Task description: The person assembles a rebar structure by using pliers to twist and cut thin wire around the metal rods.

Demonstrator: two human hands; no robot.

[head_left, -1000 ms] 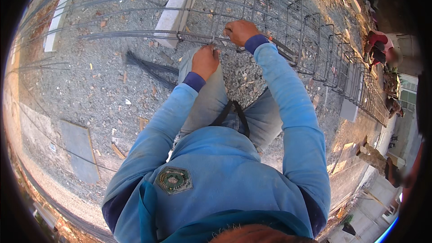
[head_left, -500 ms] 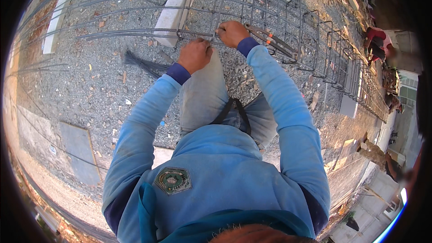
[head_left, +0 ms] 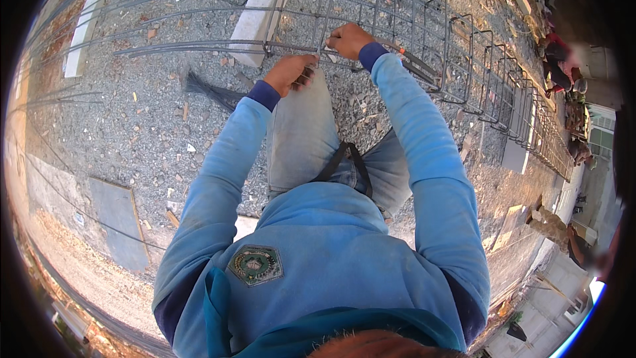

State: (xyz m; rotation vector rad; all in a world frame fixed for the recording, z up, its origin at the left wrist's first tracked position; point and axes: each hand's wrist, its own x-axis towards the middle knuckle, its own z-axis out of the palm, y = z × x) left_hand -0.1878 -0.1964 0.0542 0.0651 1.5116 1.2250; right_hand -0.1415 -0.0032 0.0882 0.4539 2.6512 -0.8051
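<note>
My left hand (head_left: 293, 73) is closed in a pinch beside a stirrup of the rebar cage (head_left: 324, 26), just above my knee. A thin piece of tie wire seems to show at its fingers. My right hand (head_left: 350, 41) is a little farther off and to the right, its fingers pinched at the same bars; what they hold is too small to make out. Next to my right wrist, pincers (head_left: 419, 66) with orange marks on the handles rest against the cage, partly hidden by my hand and sleeve. A bundle of dark tie wire (head_left: 213, 91) lies on the gravel left of my left hand.
Long bars run left from the cage over pale blocks (head_left: 257, 16) (head_left: 86, 30). More stirrups (head_left: 490, 69) stretch away to the right. Gravel (head_left: 159, 139) covers the ground, with a grey board (head_left: 118, 225) at lower left. Other people (head_left: 560, 63) are at the far right.
My hands have drawn slightly apart: the right moved up and right, the left turned with its fingers toward the bars. The right sleeve now covers more of the pincers.
</note>
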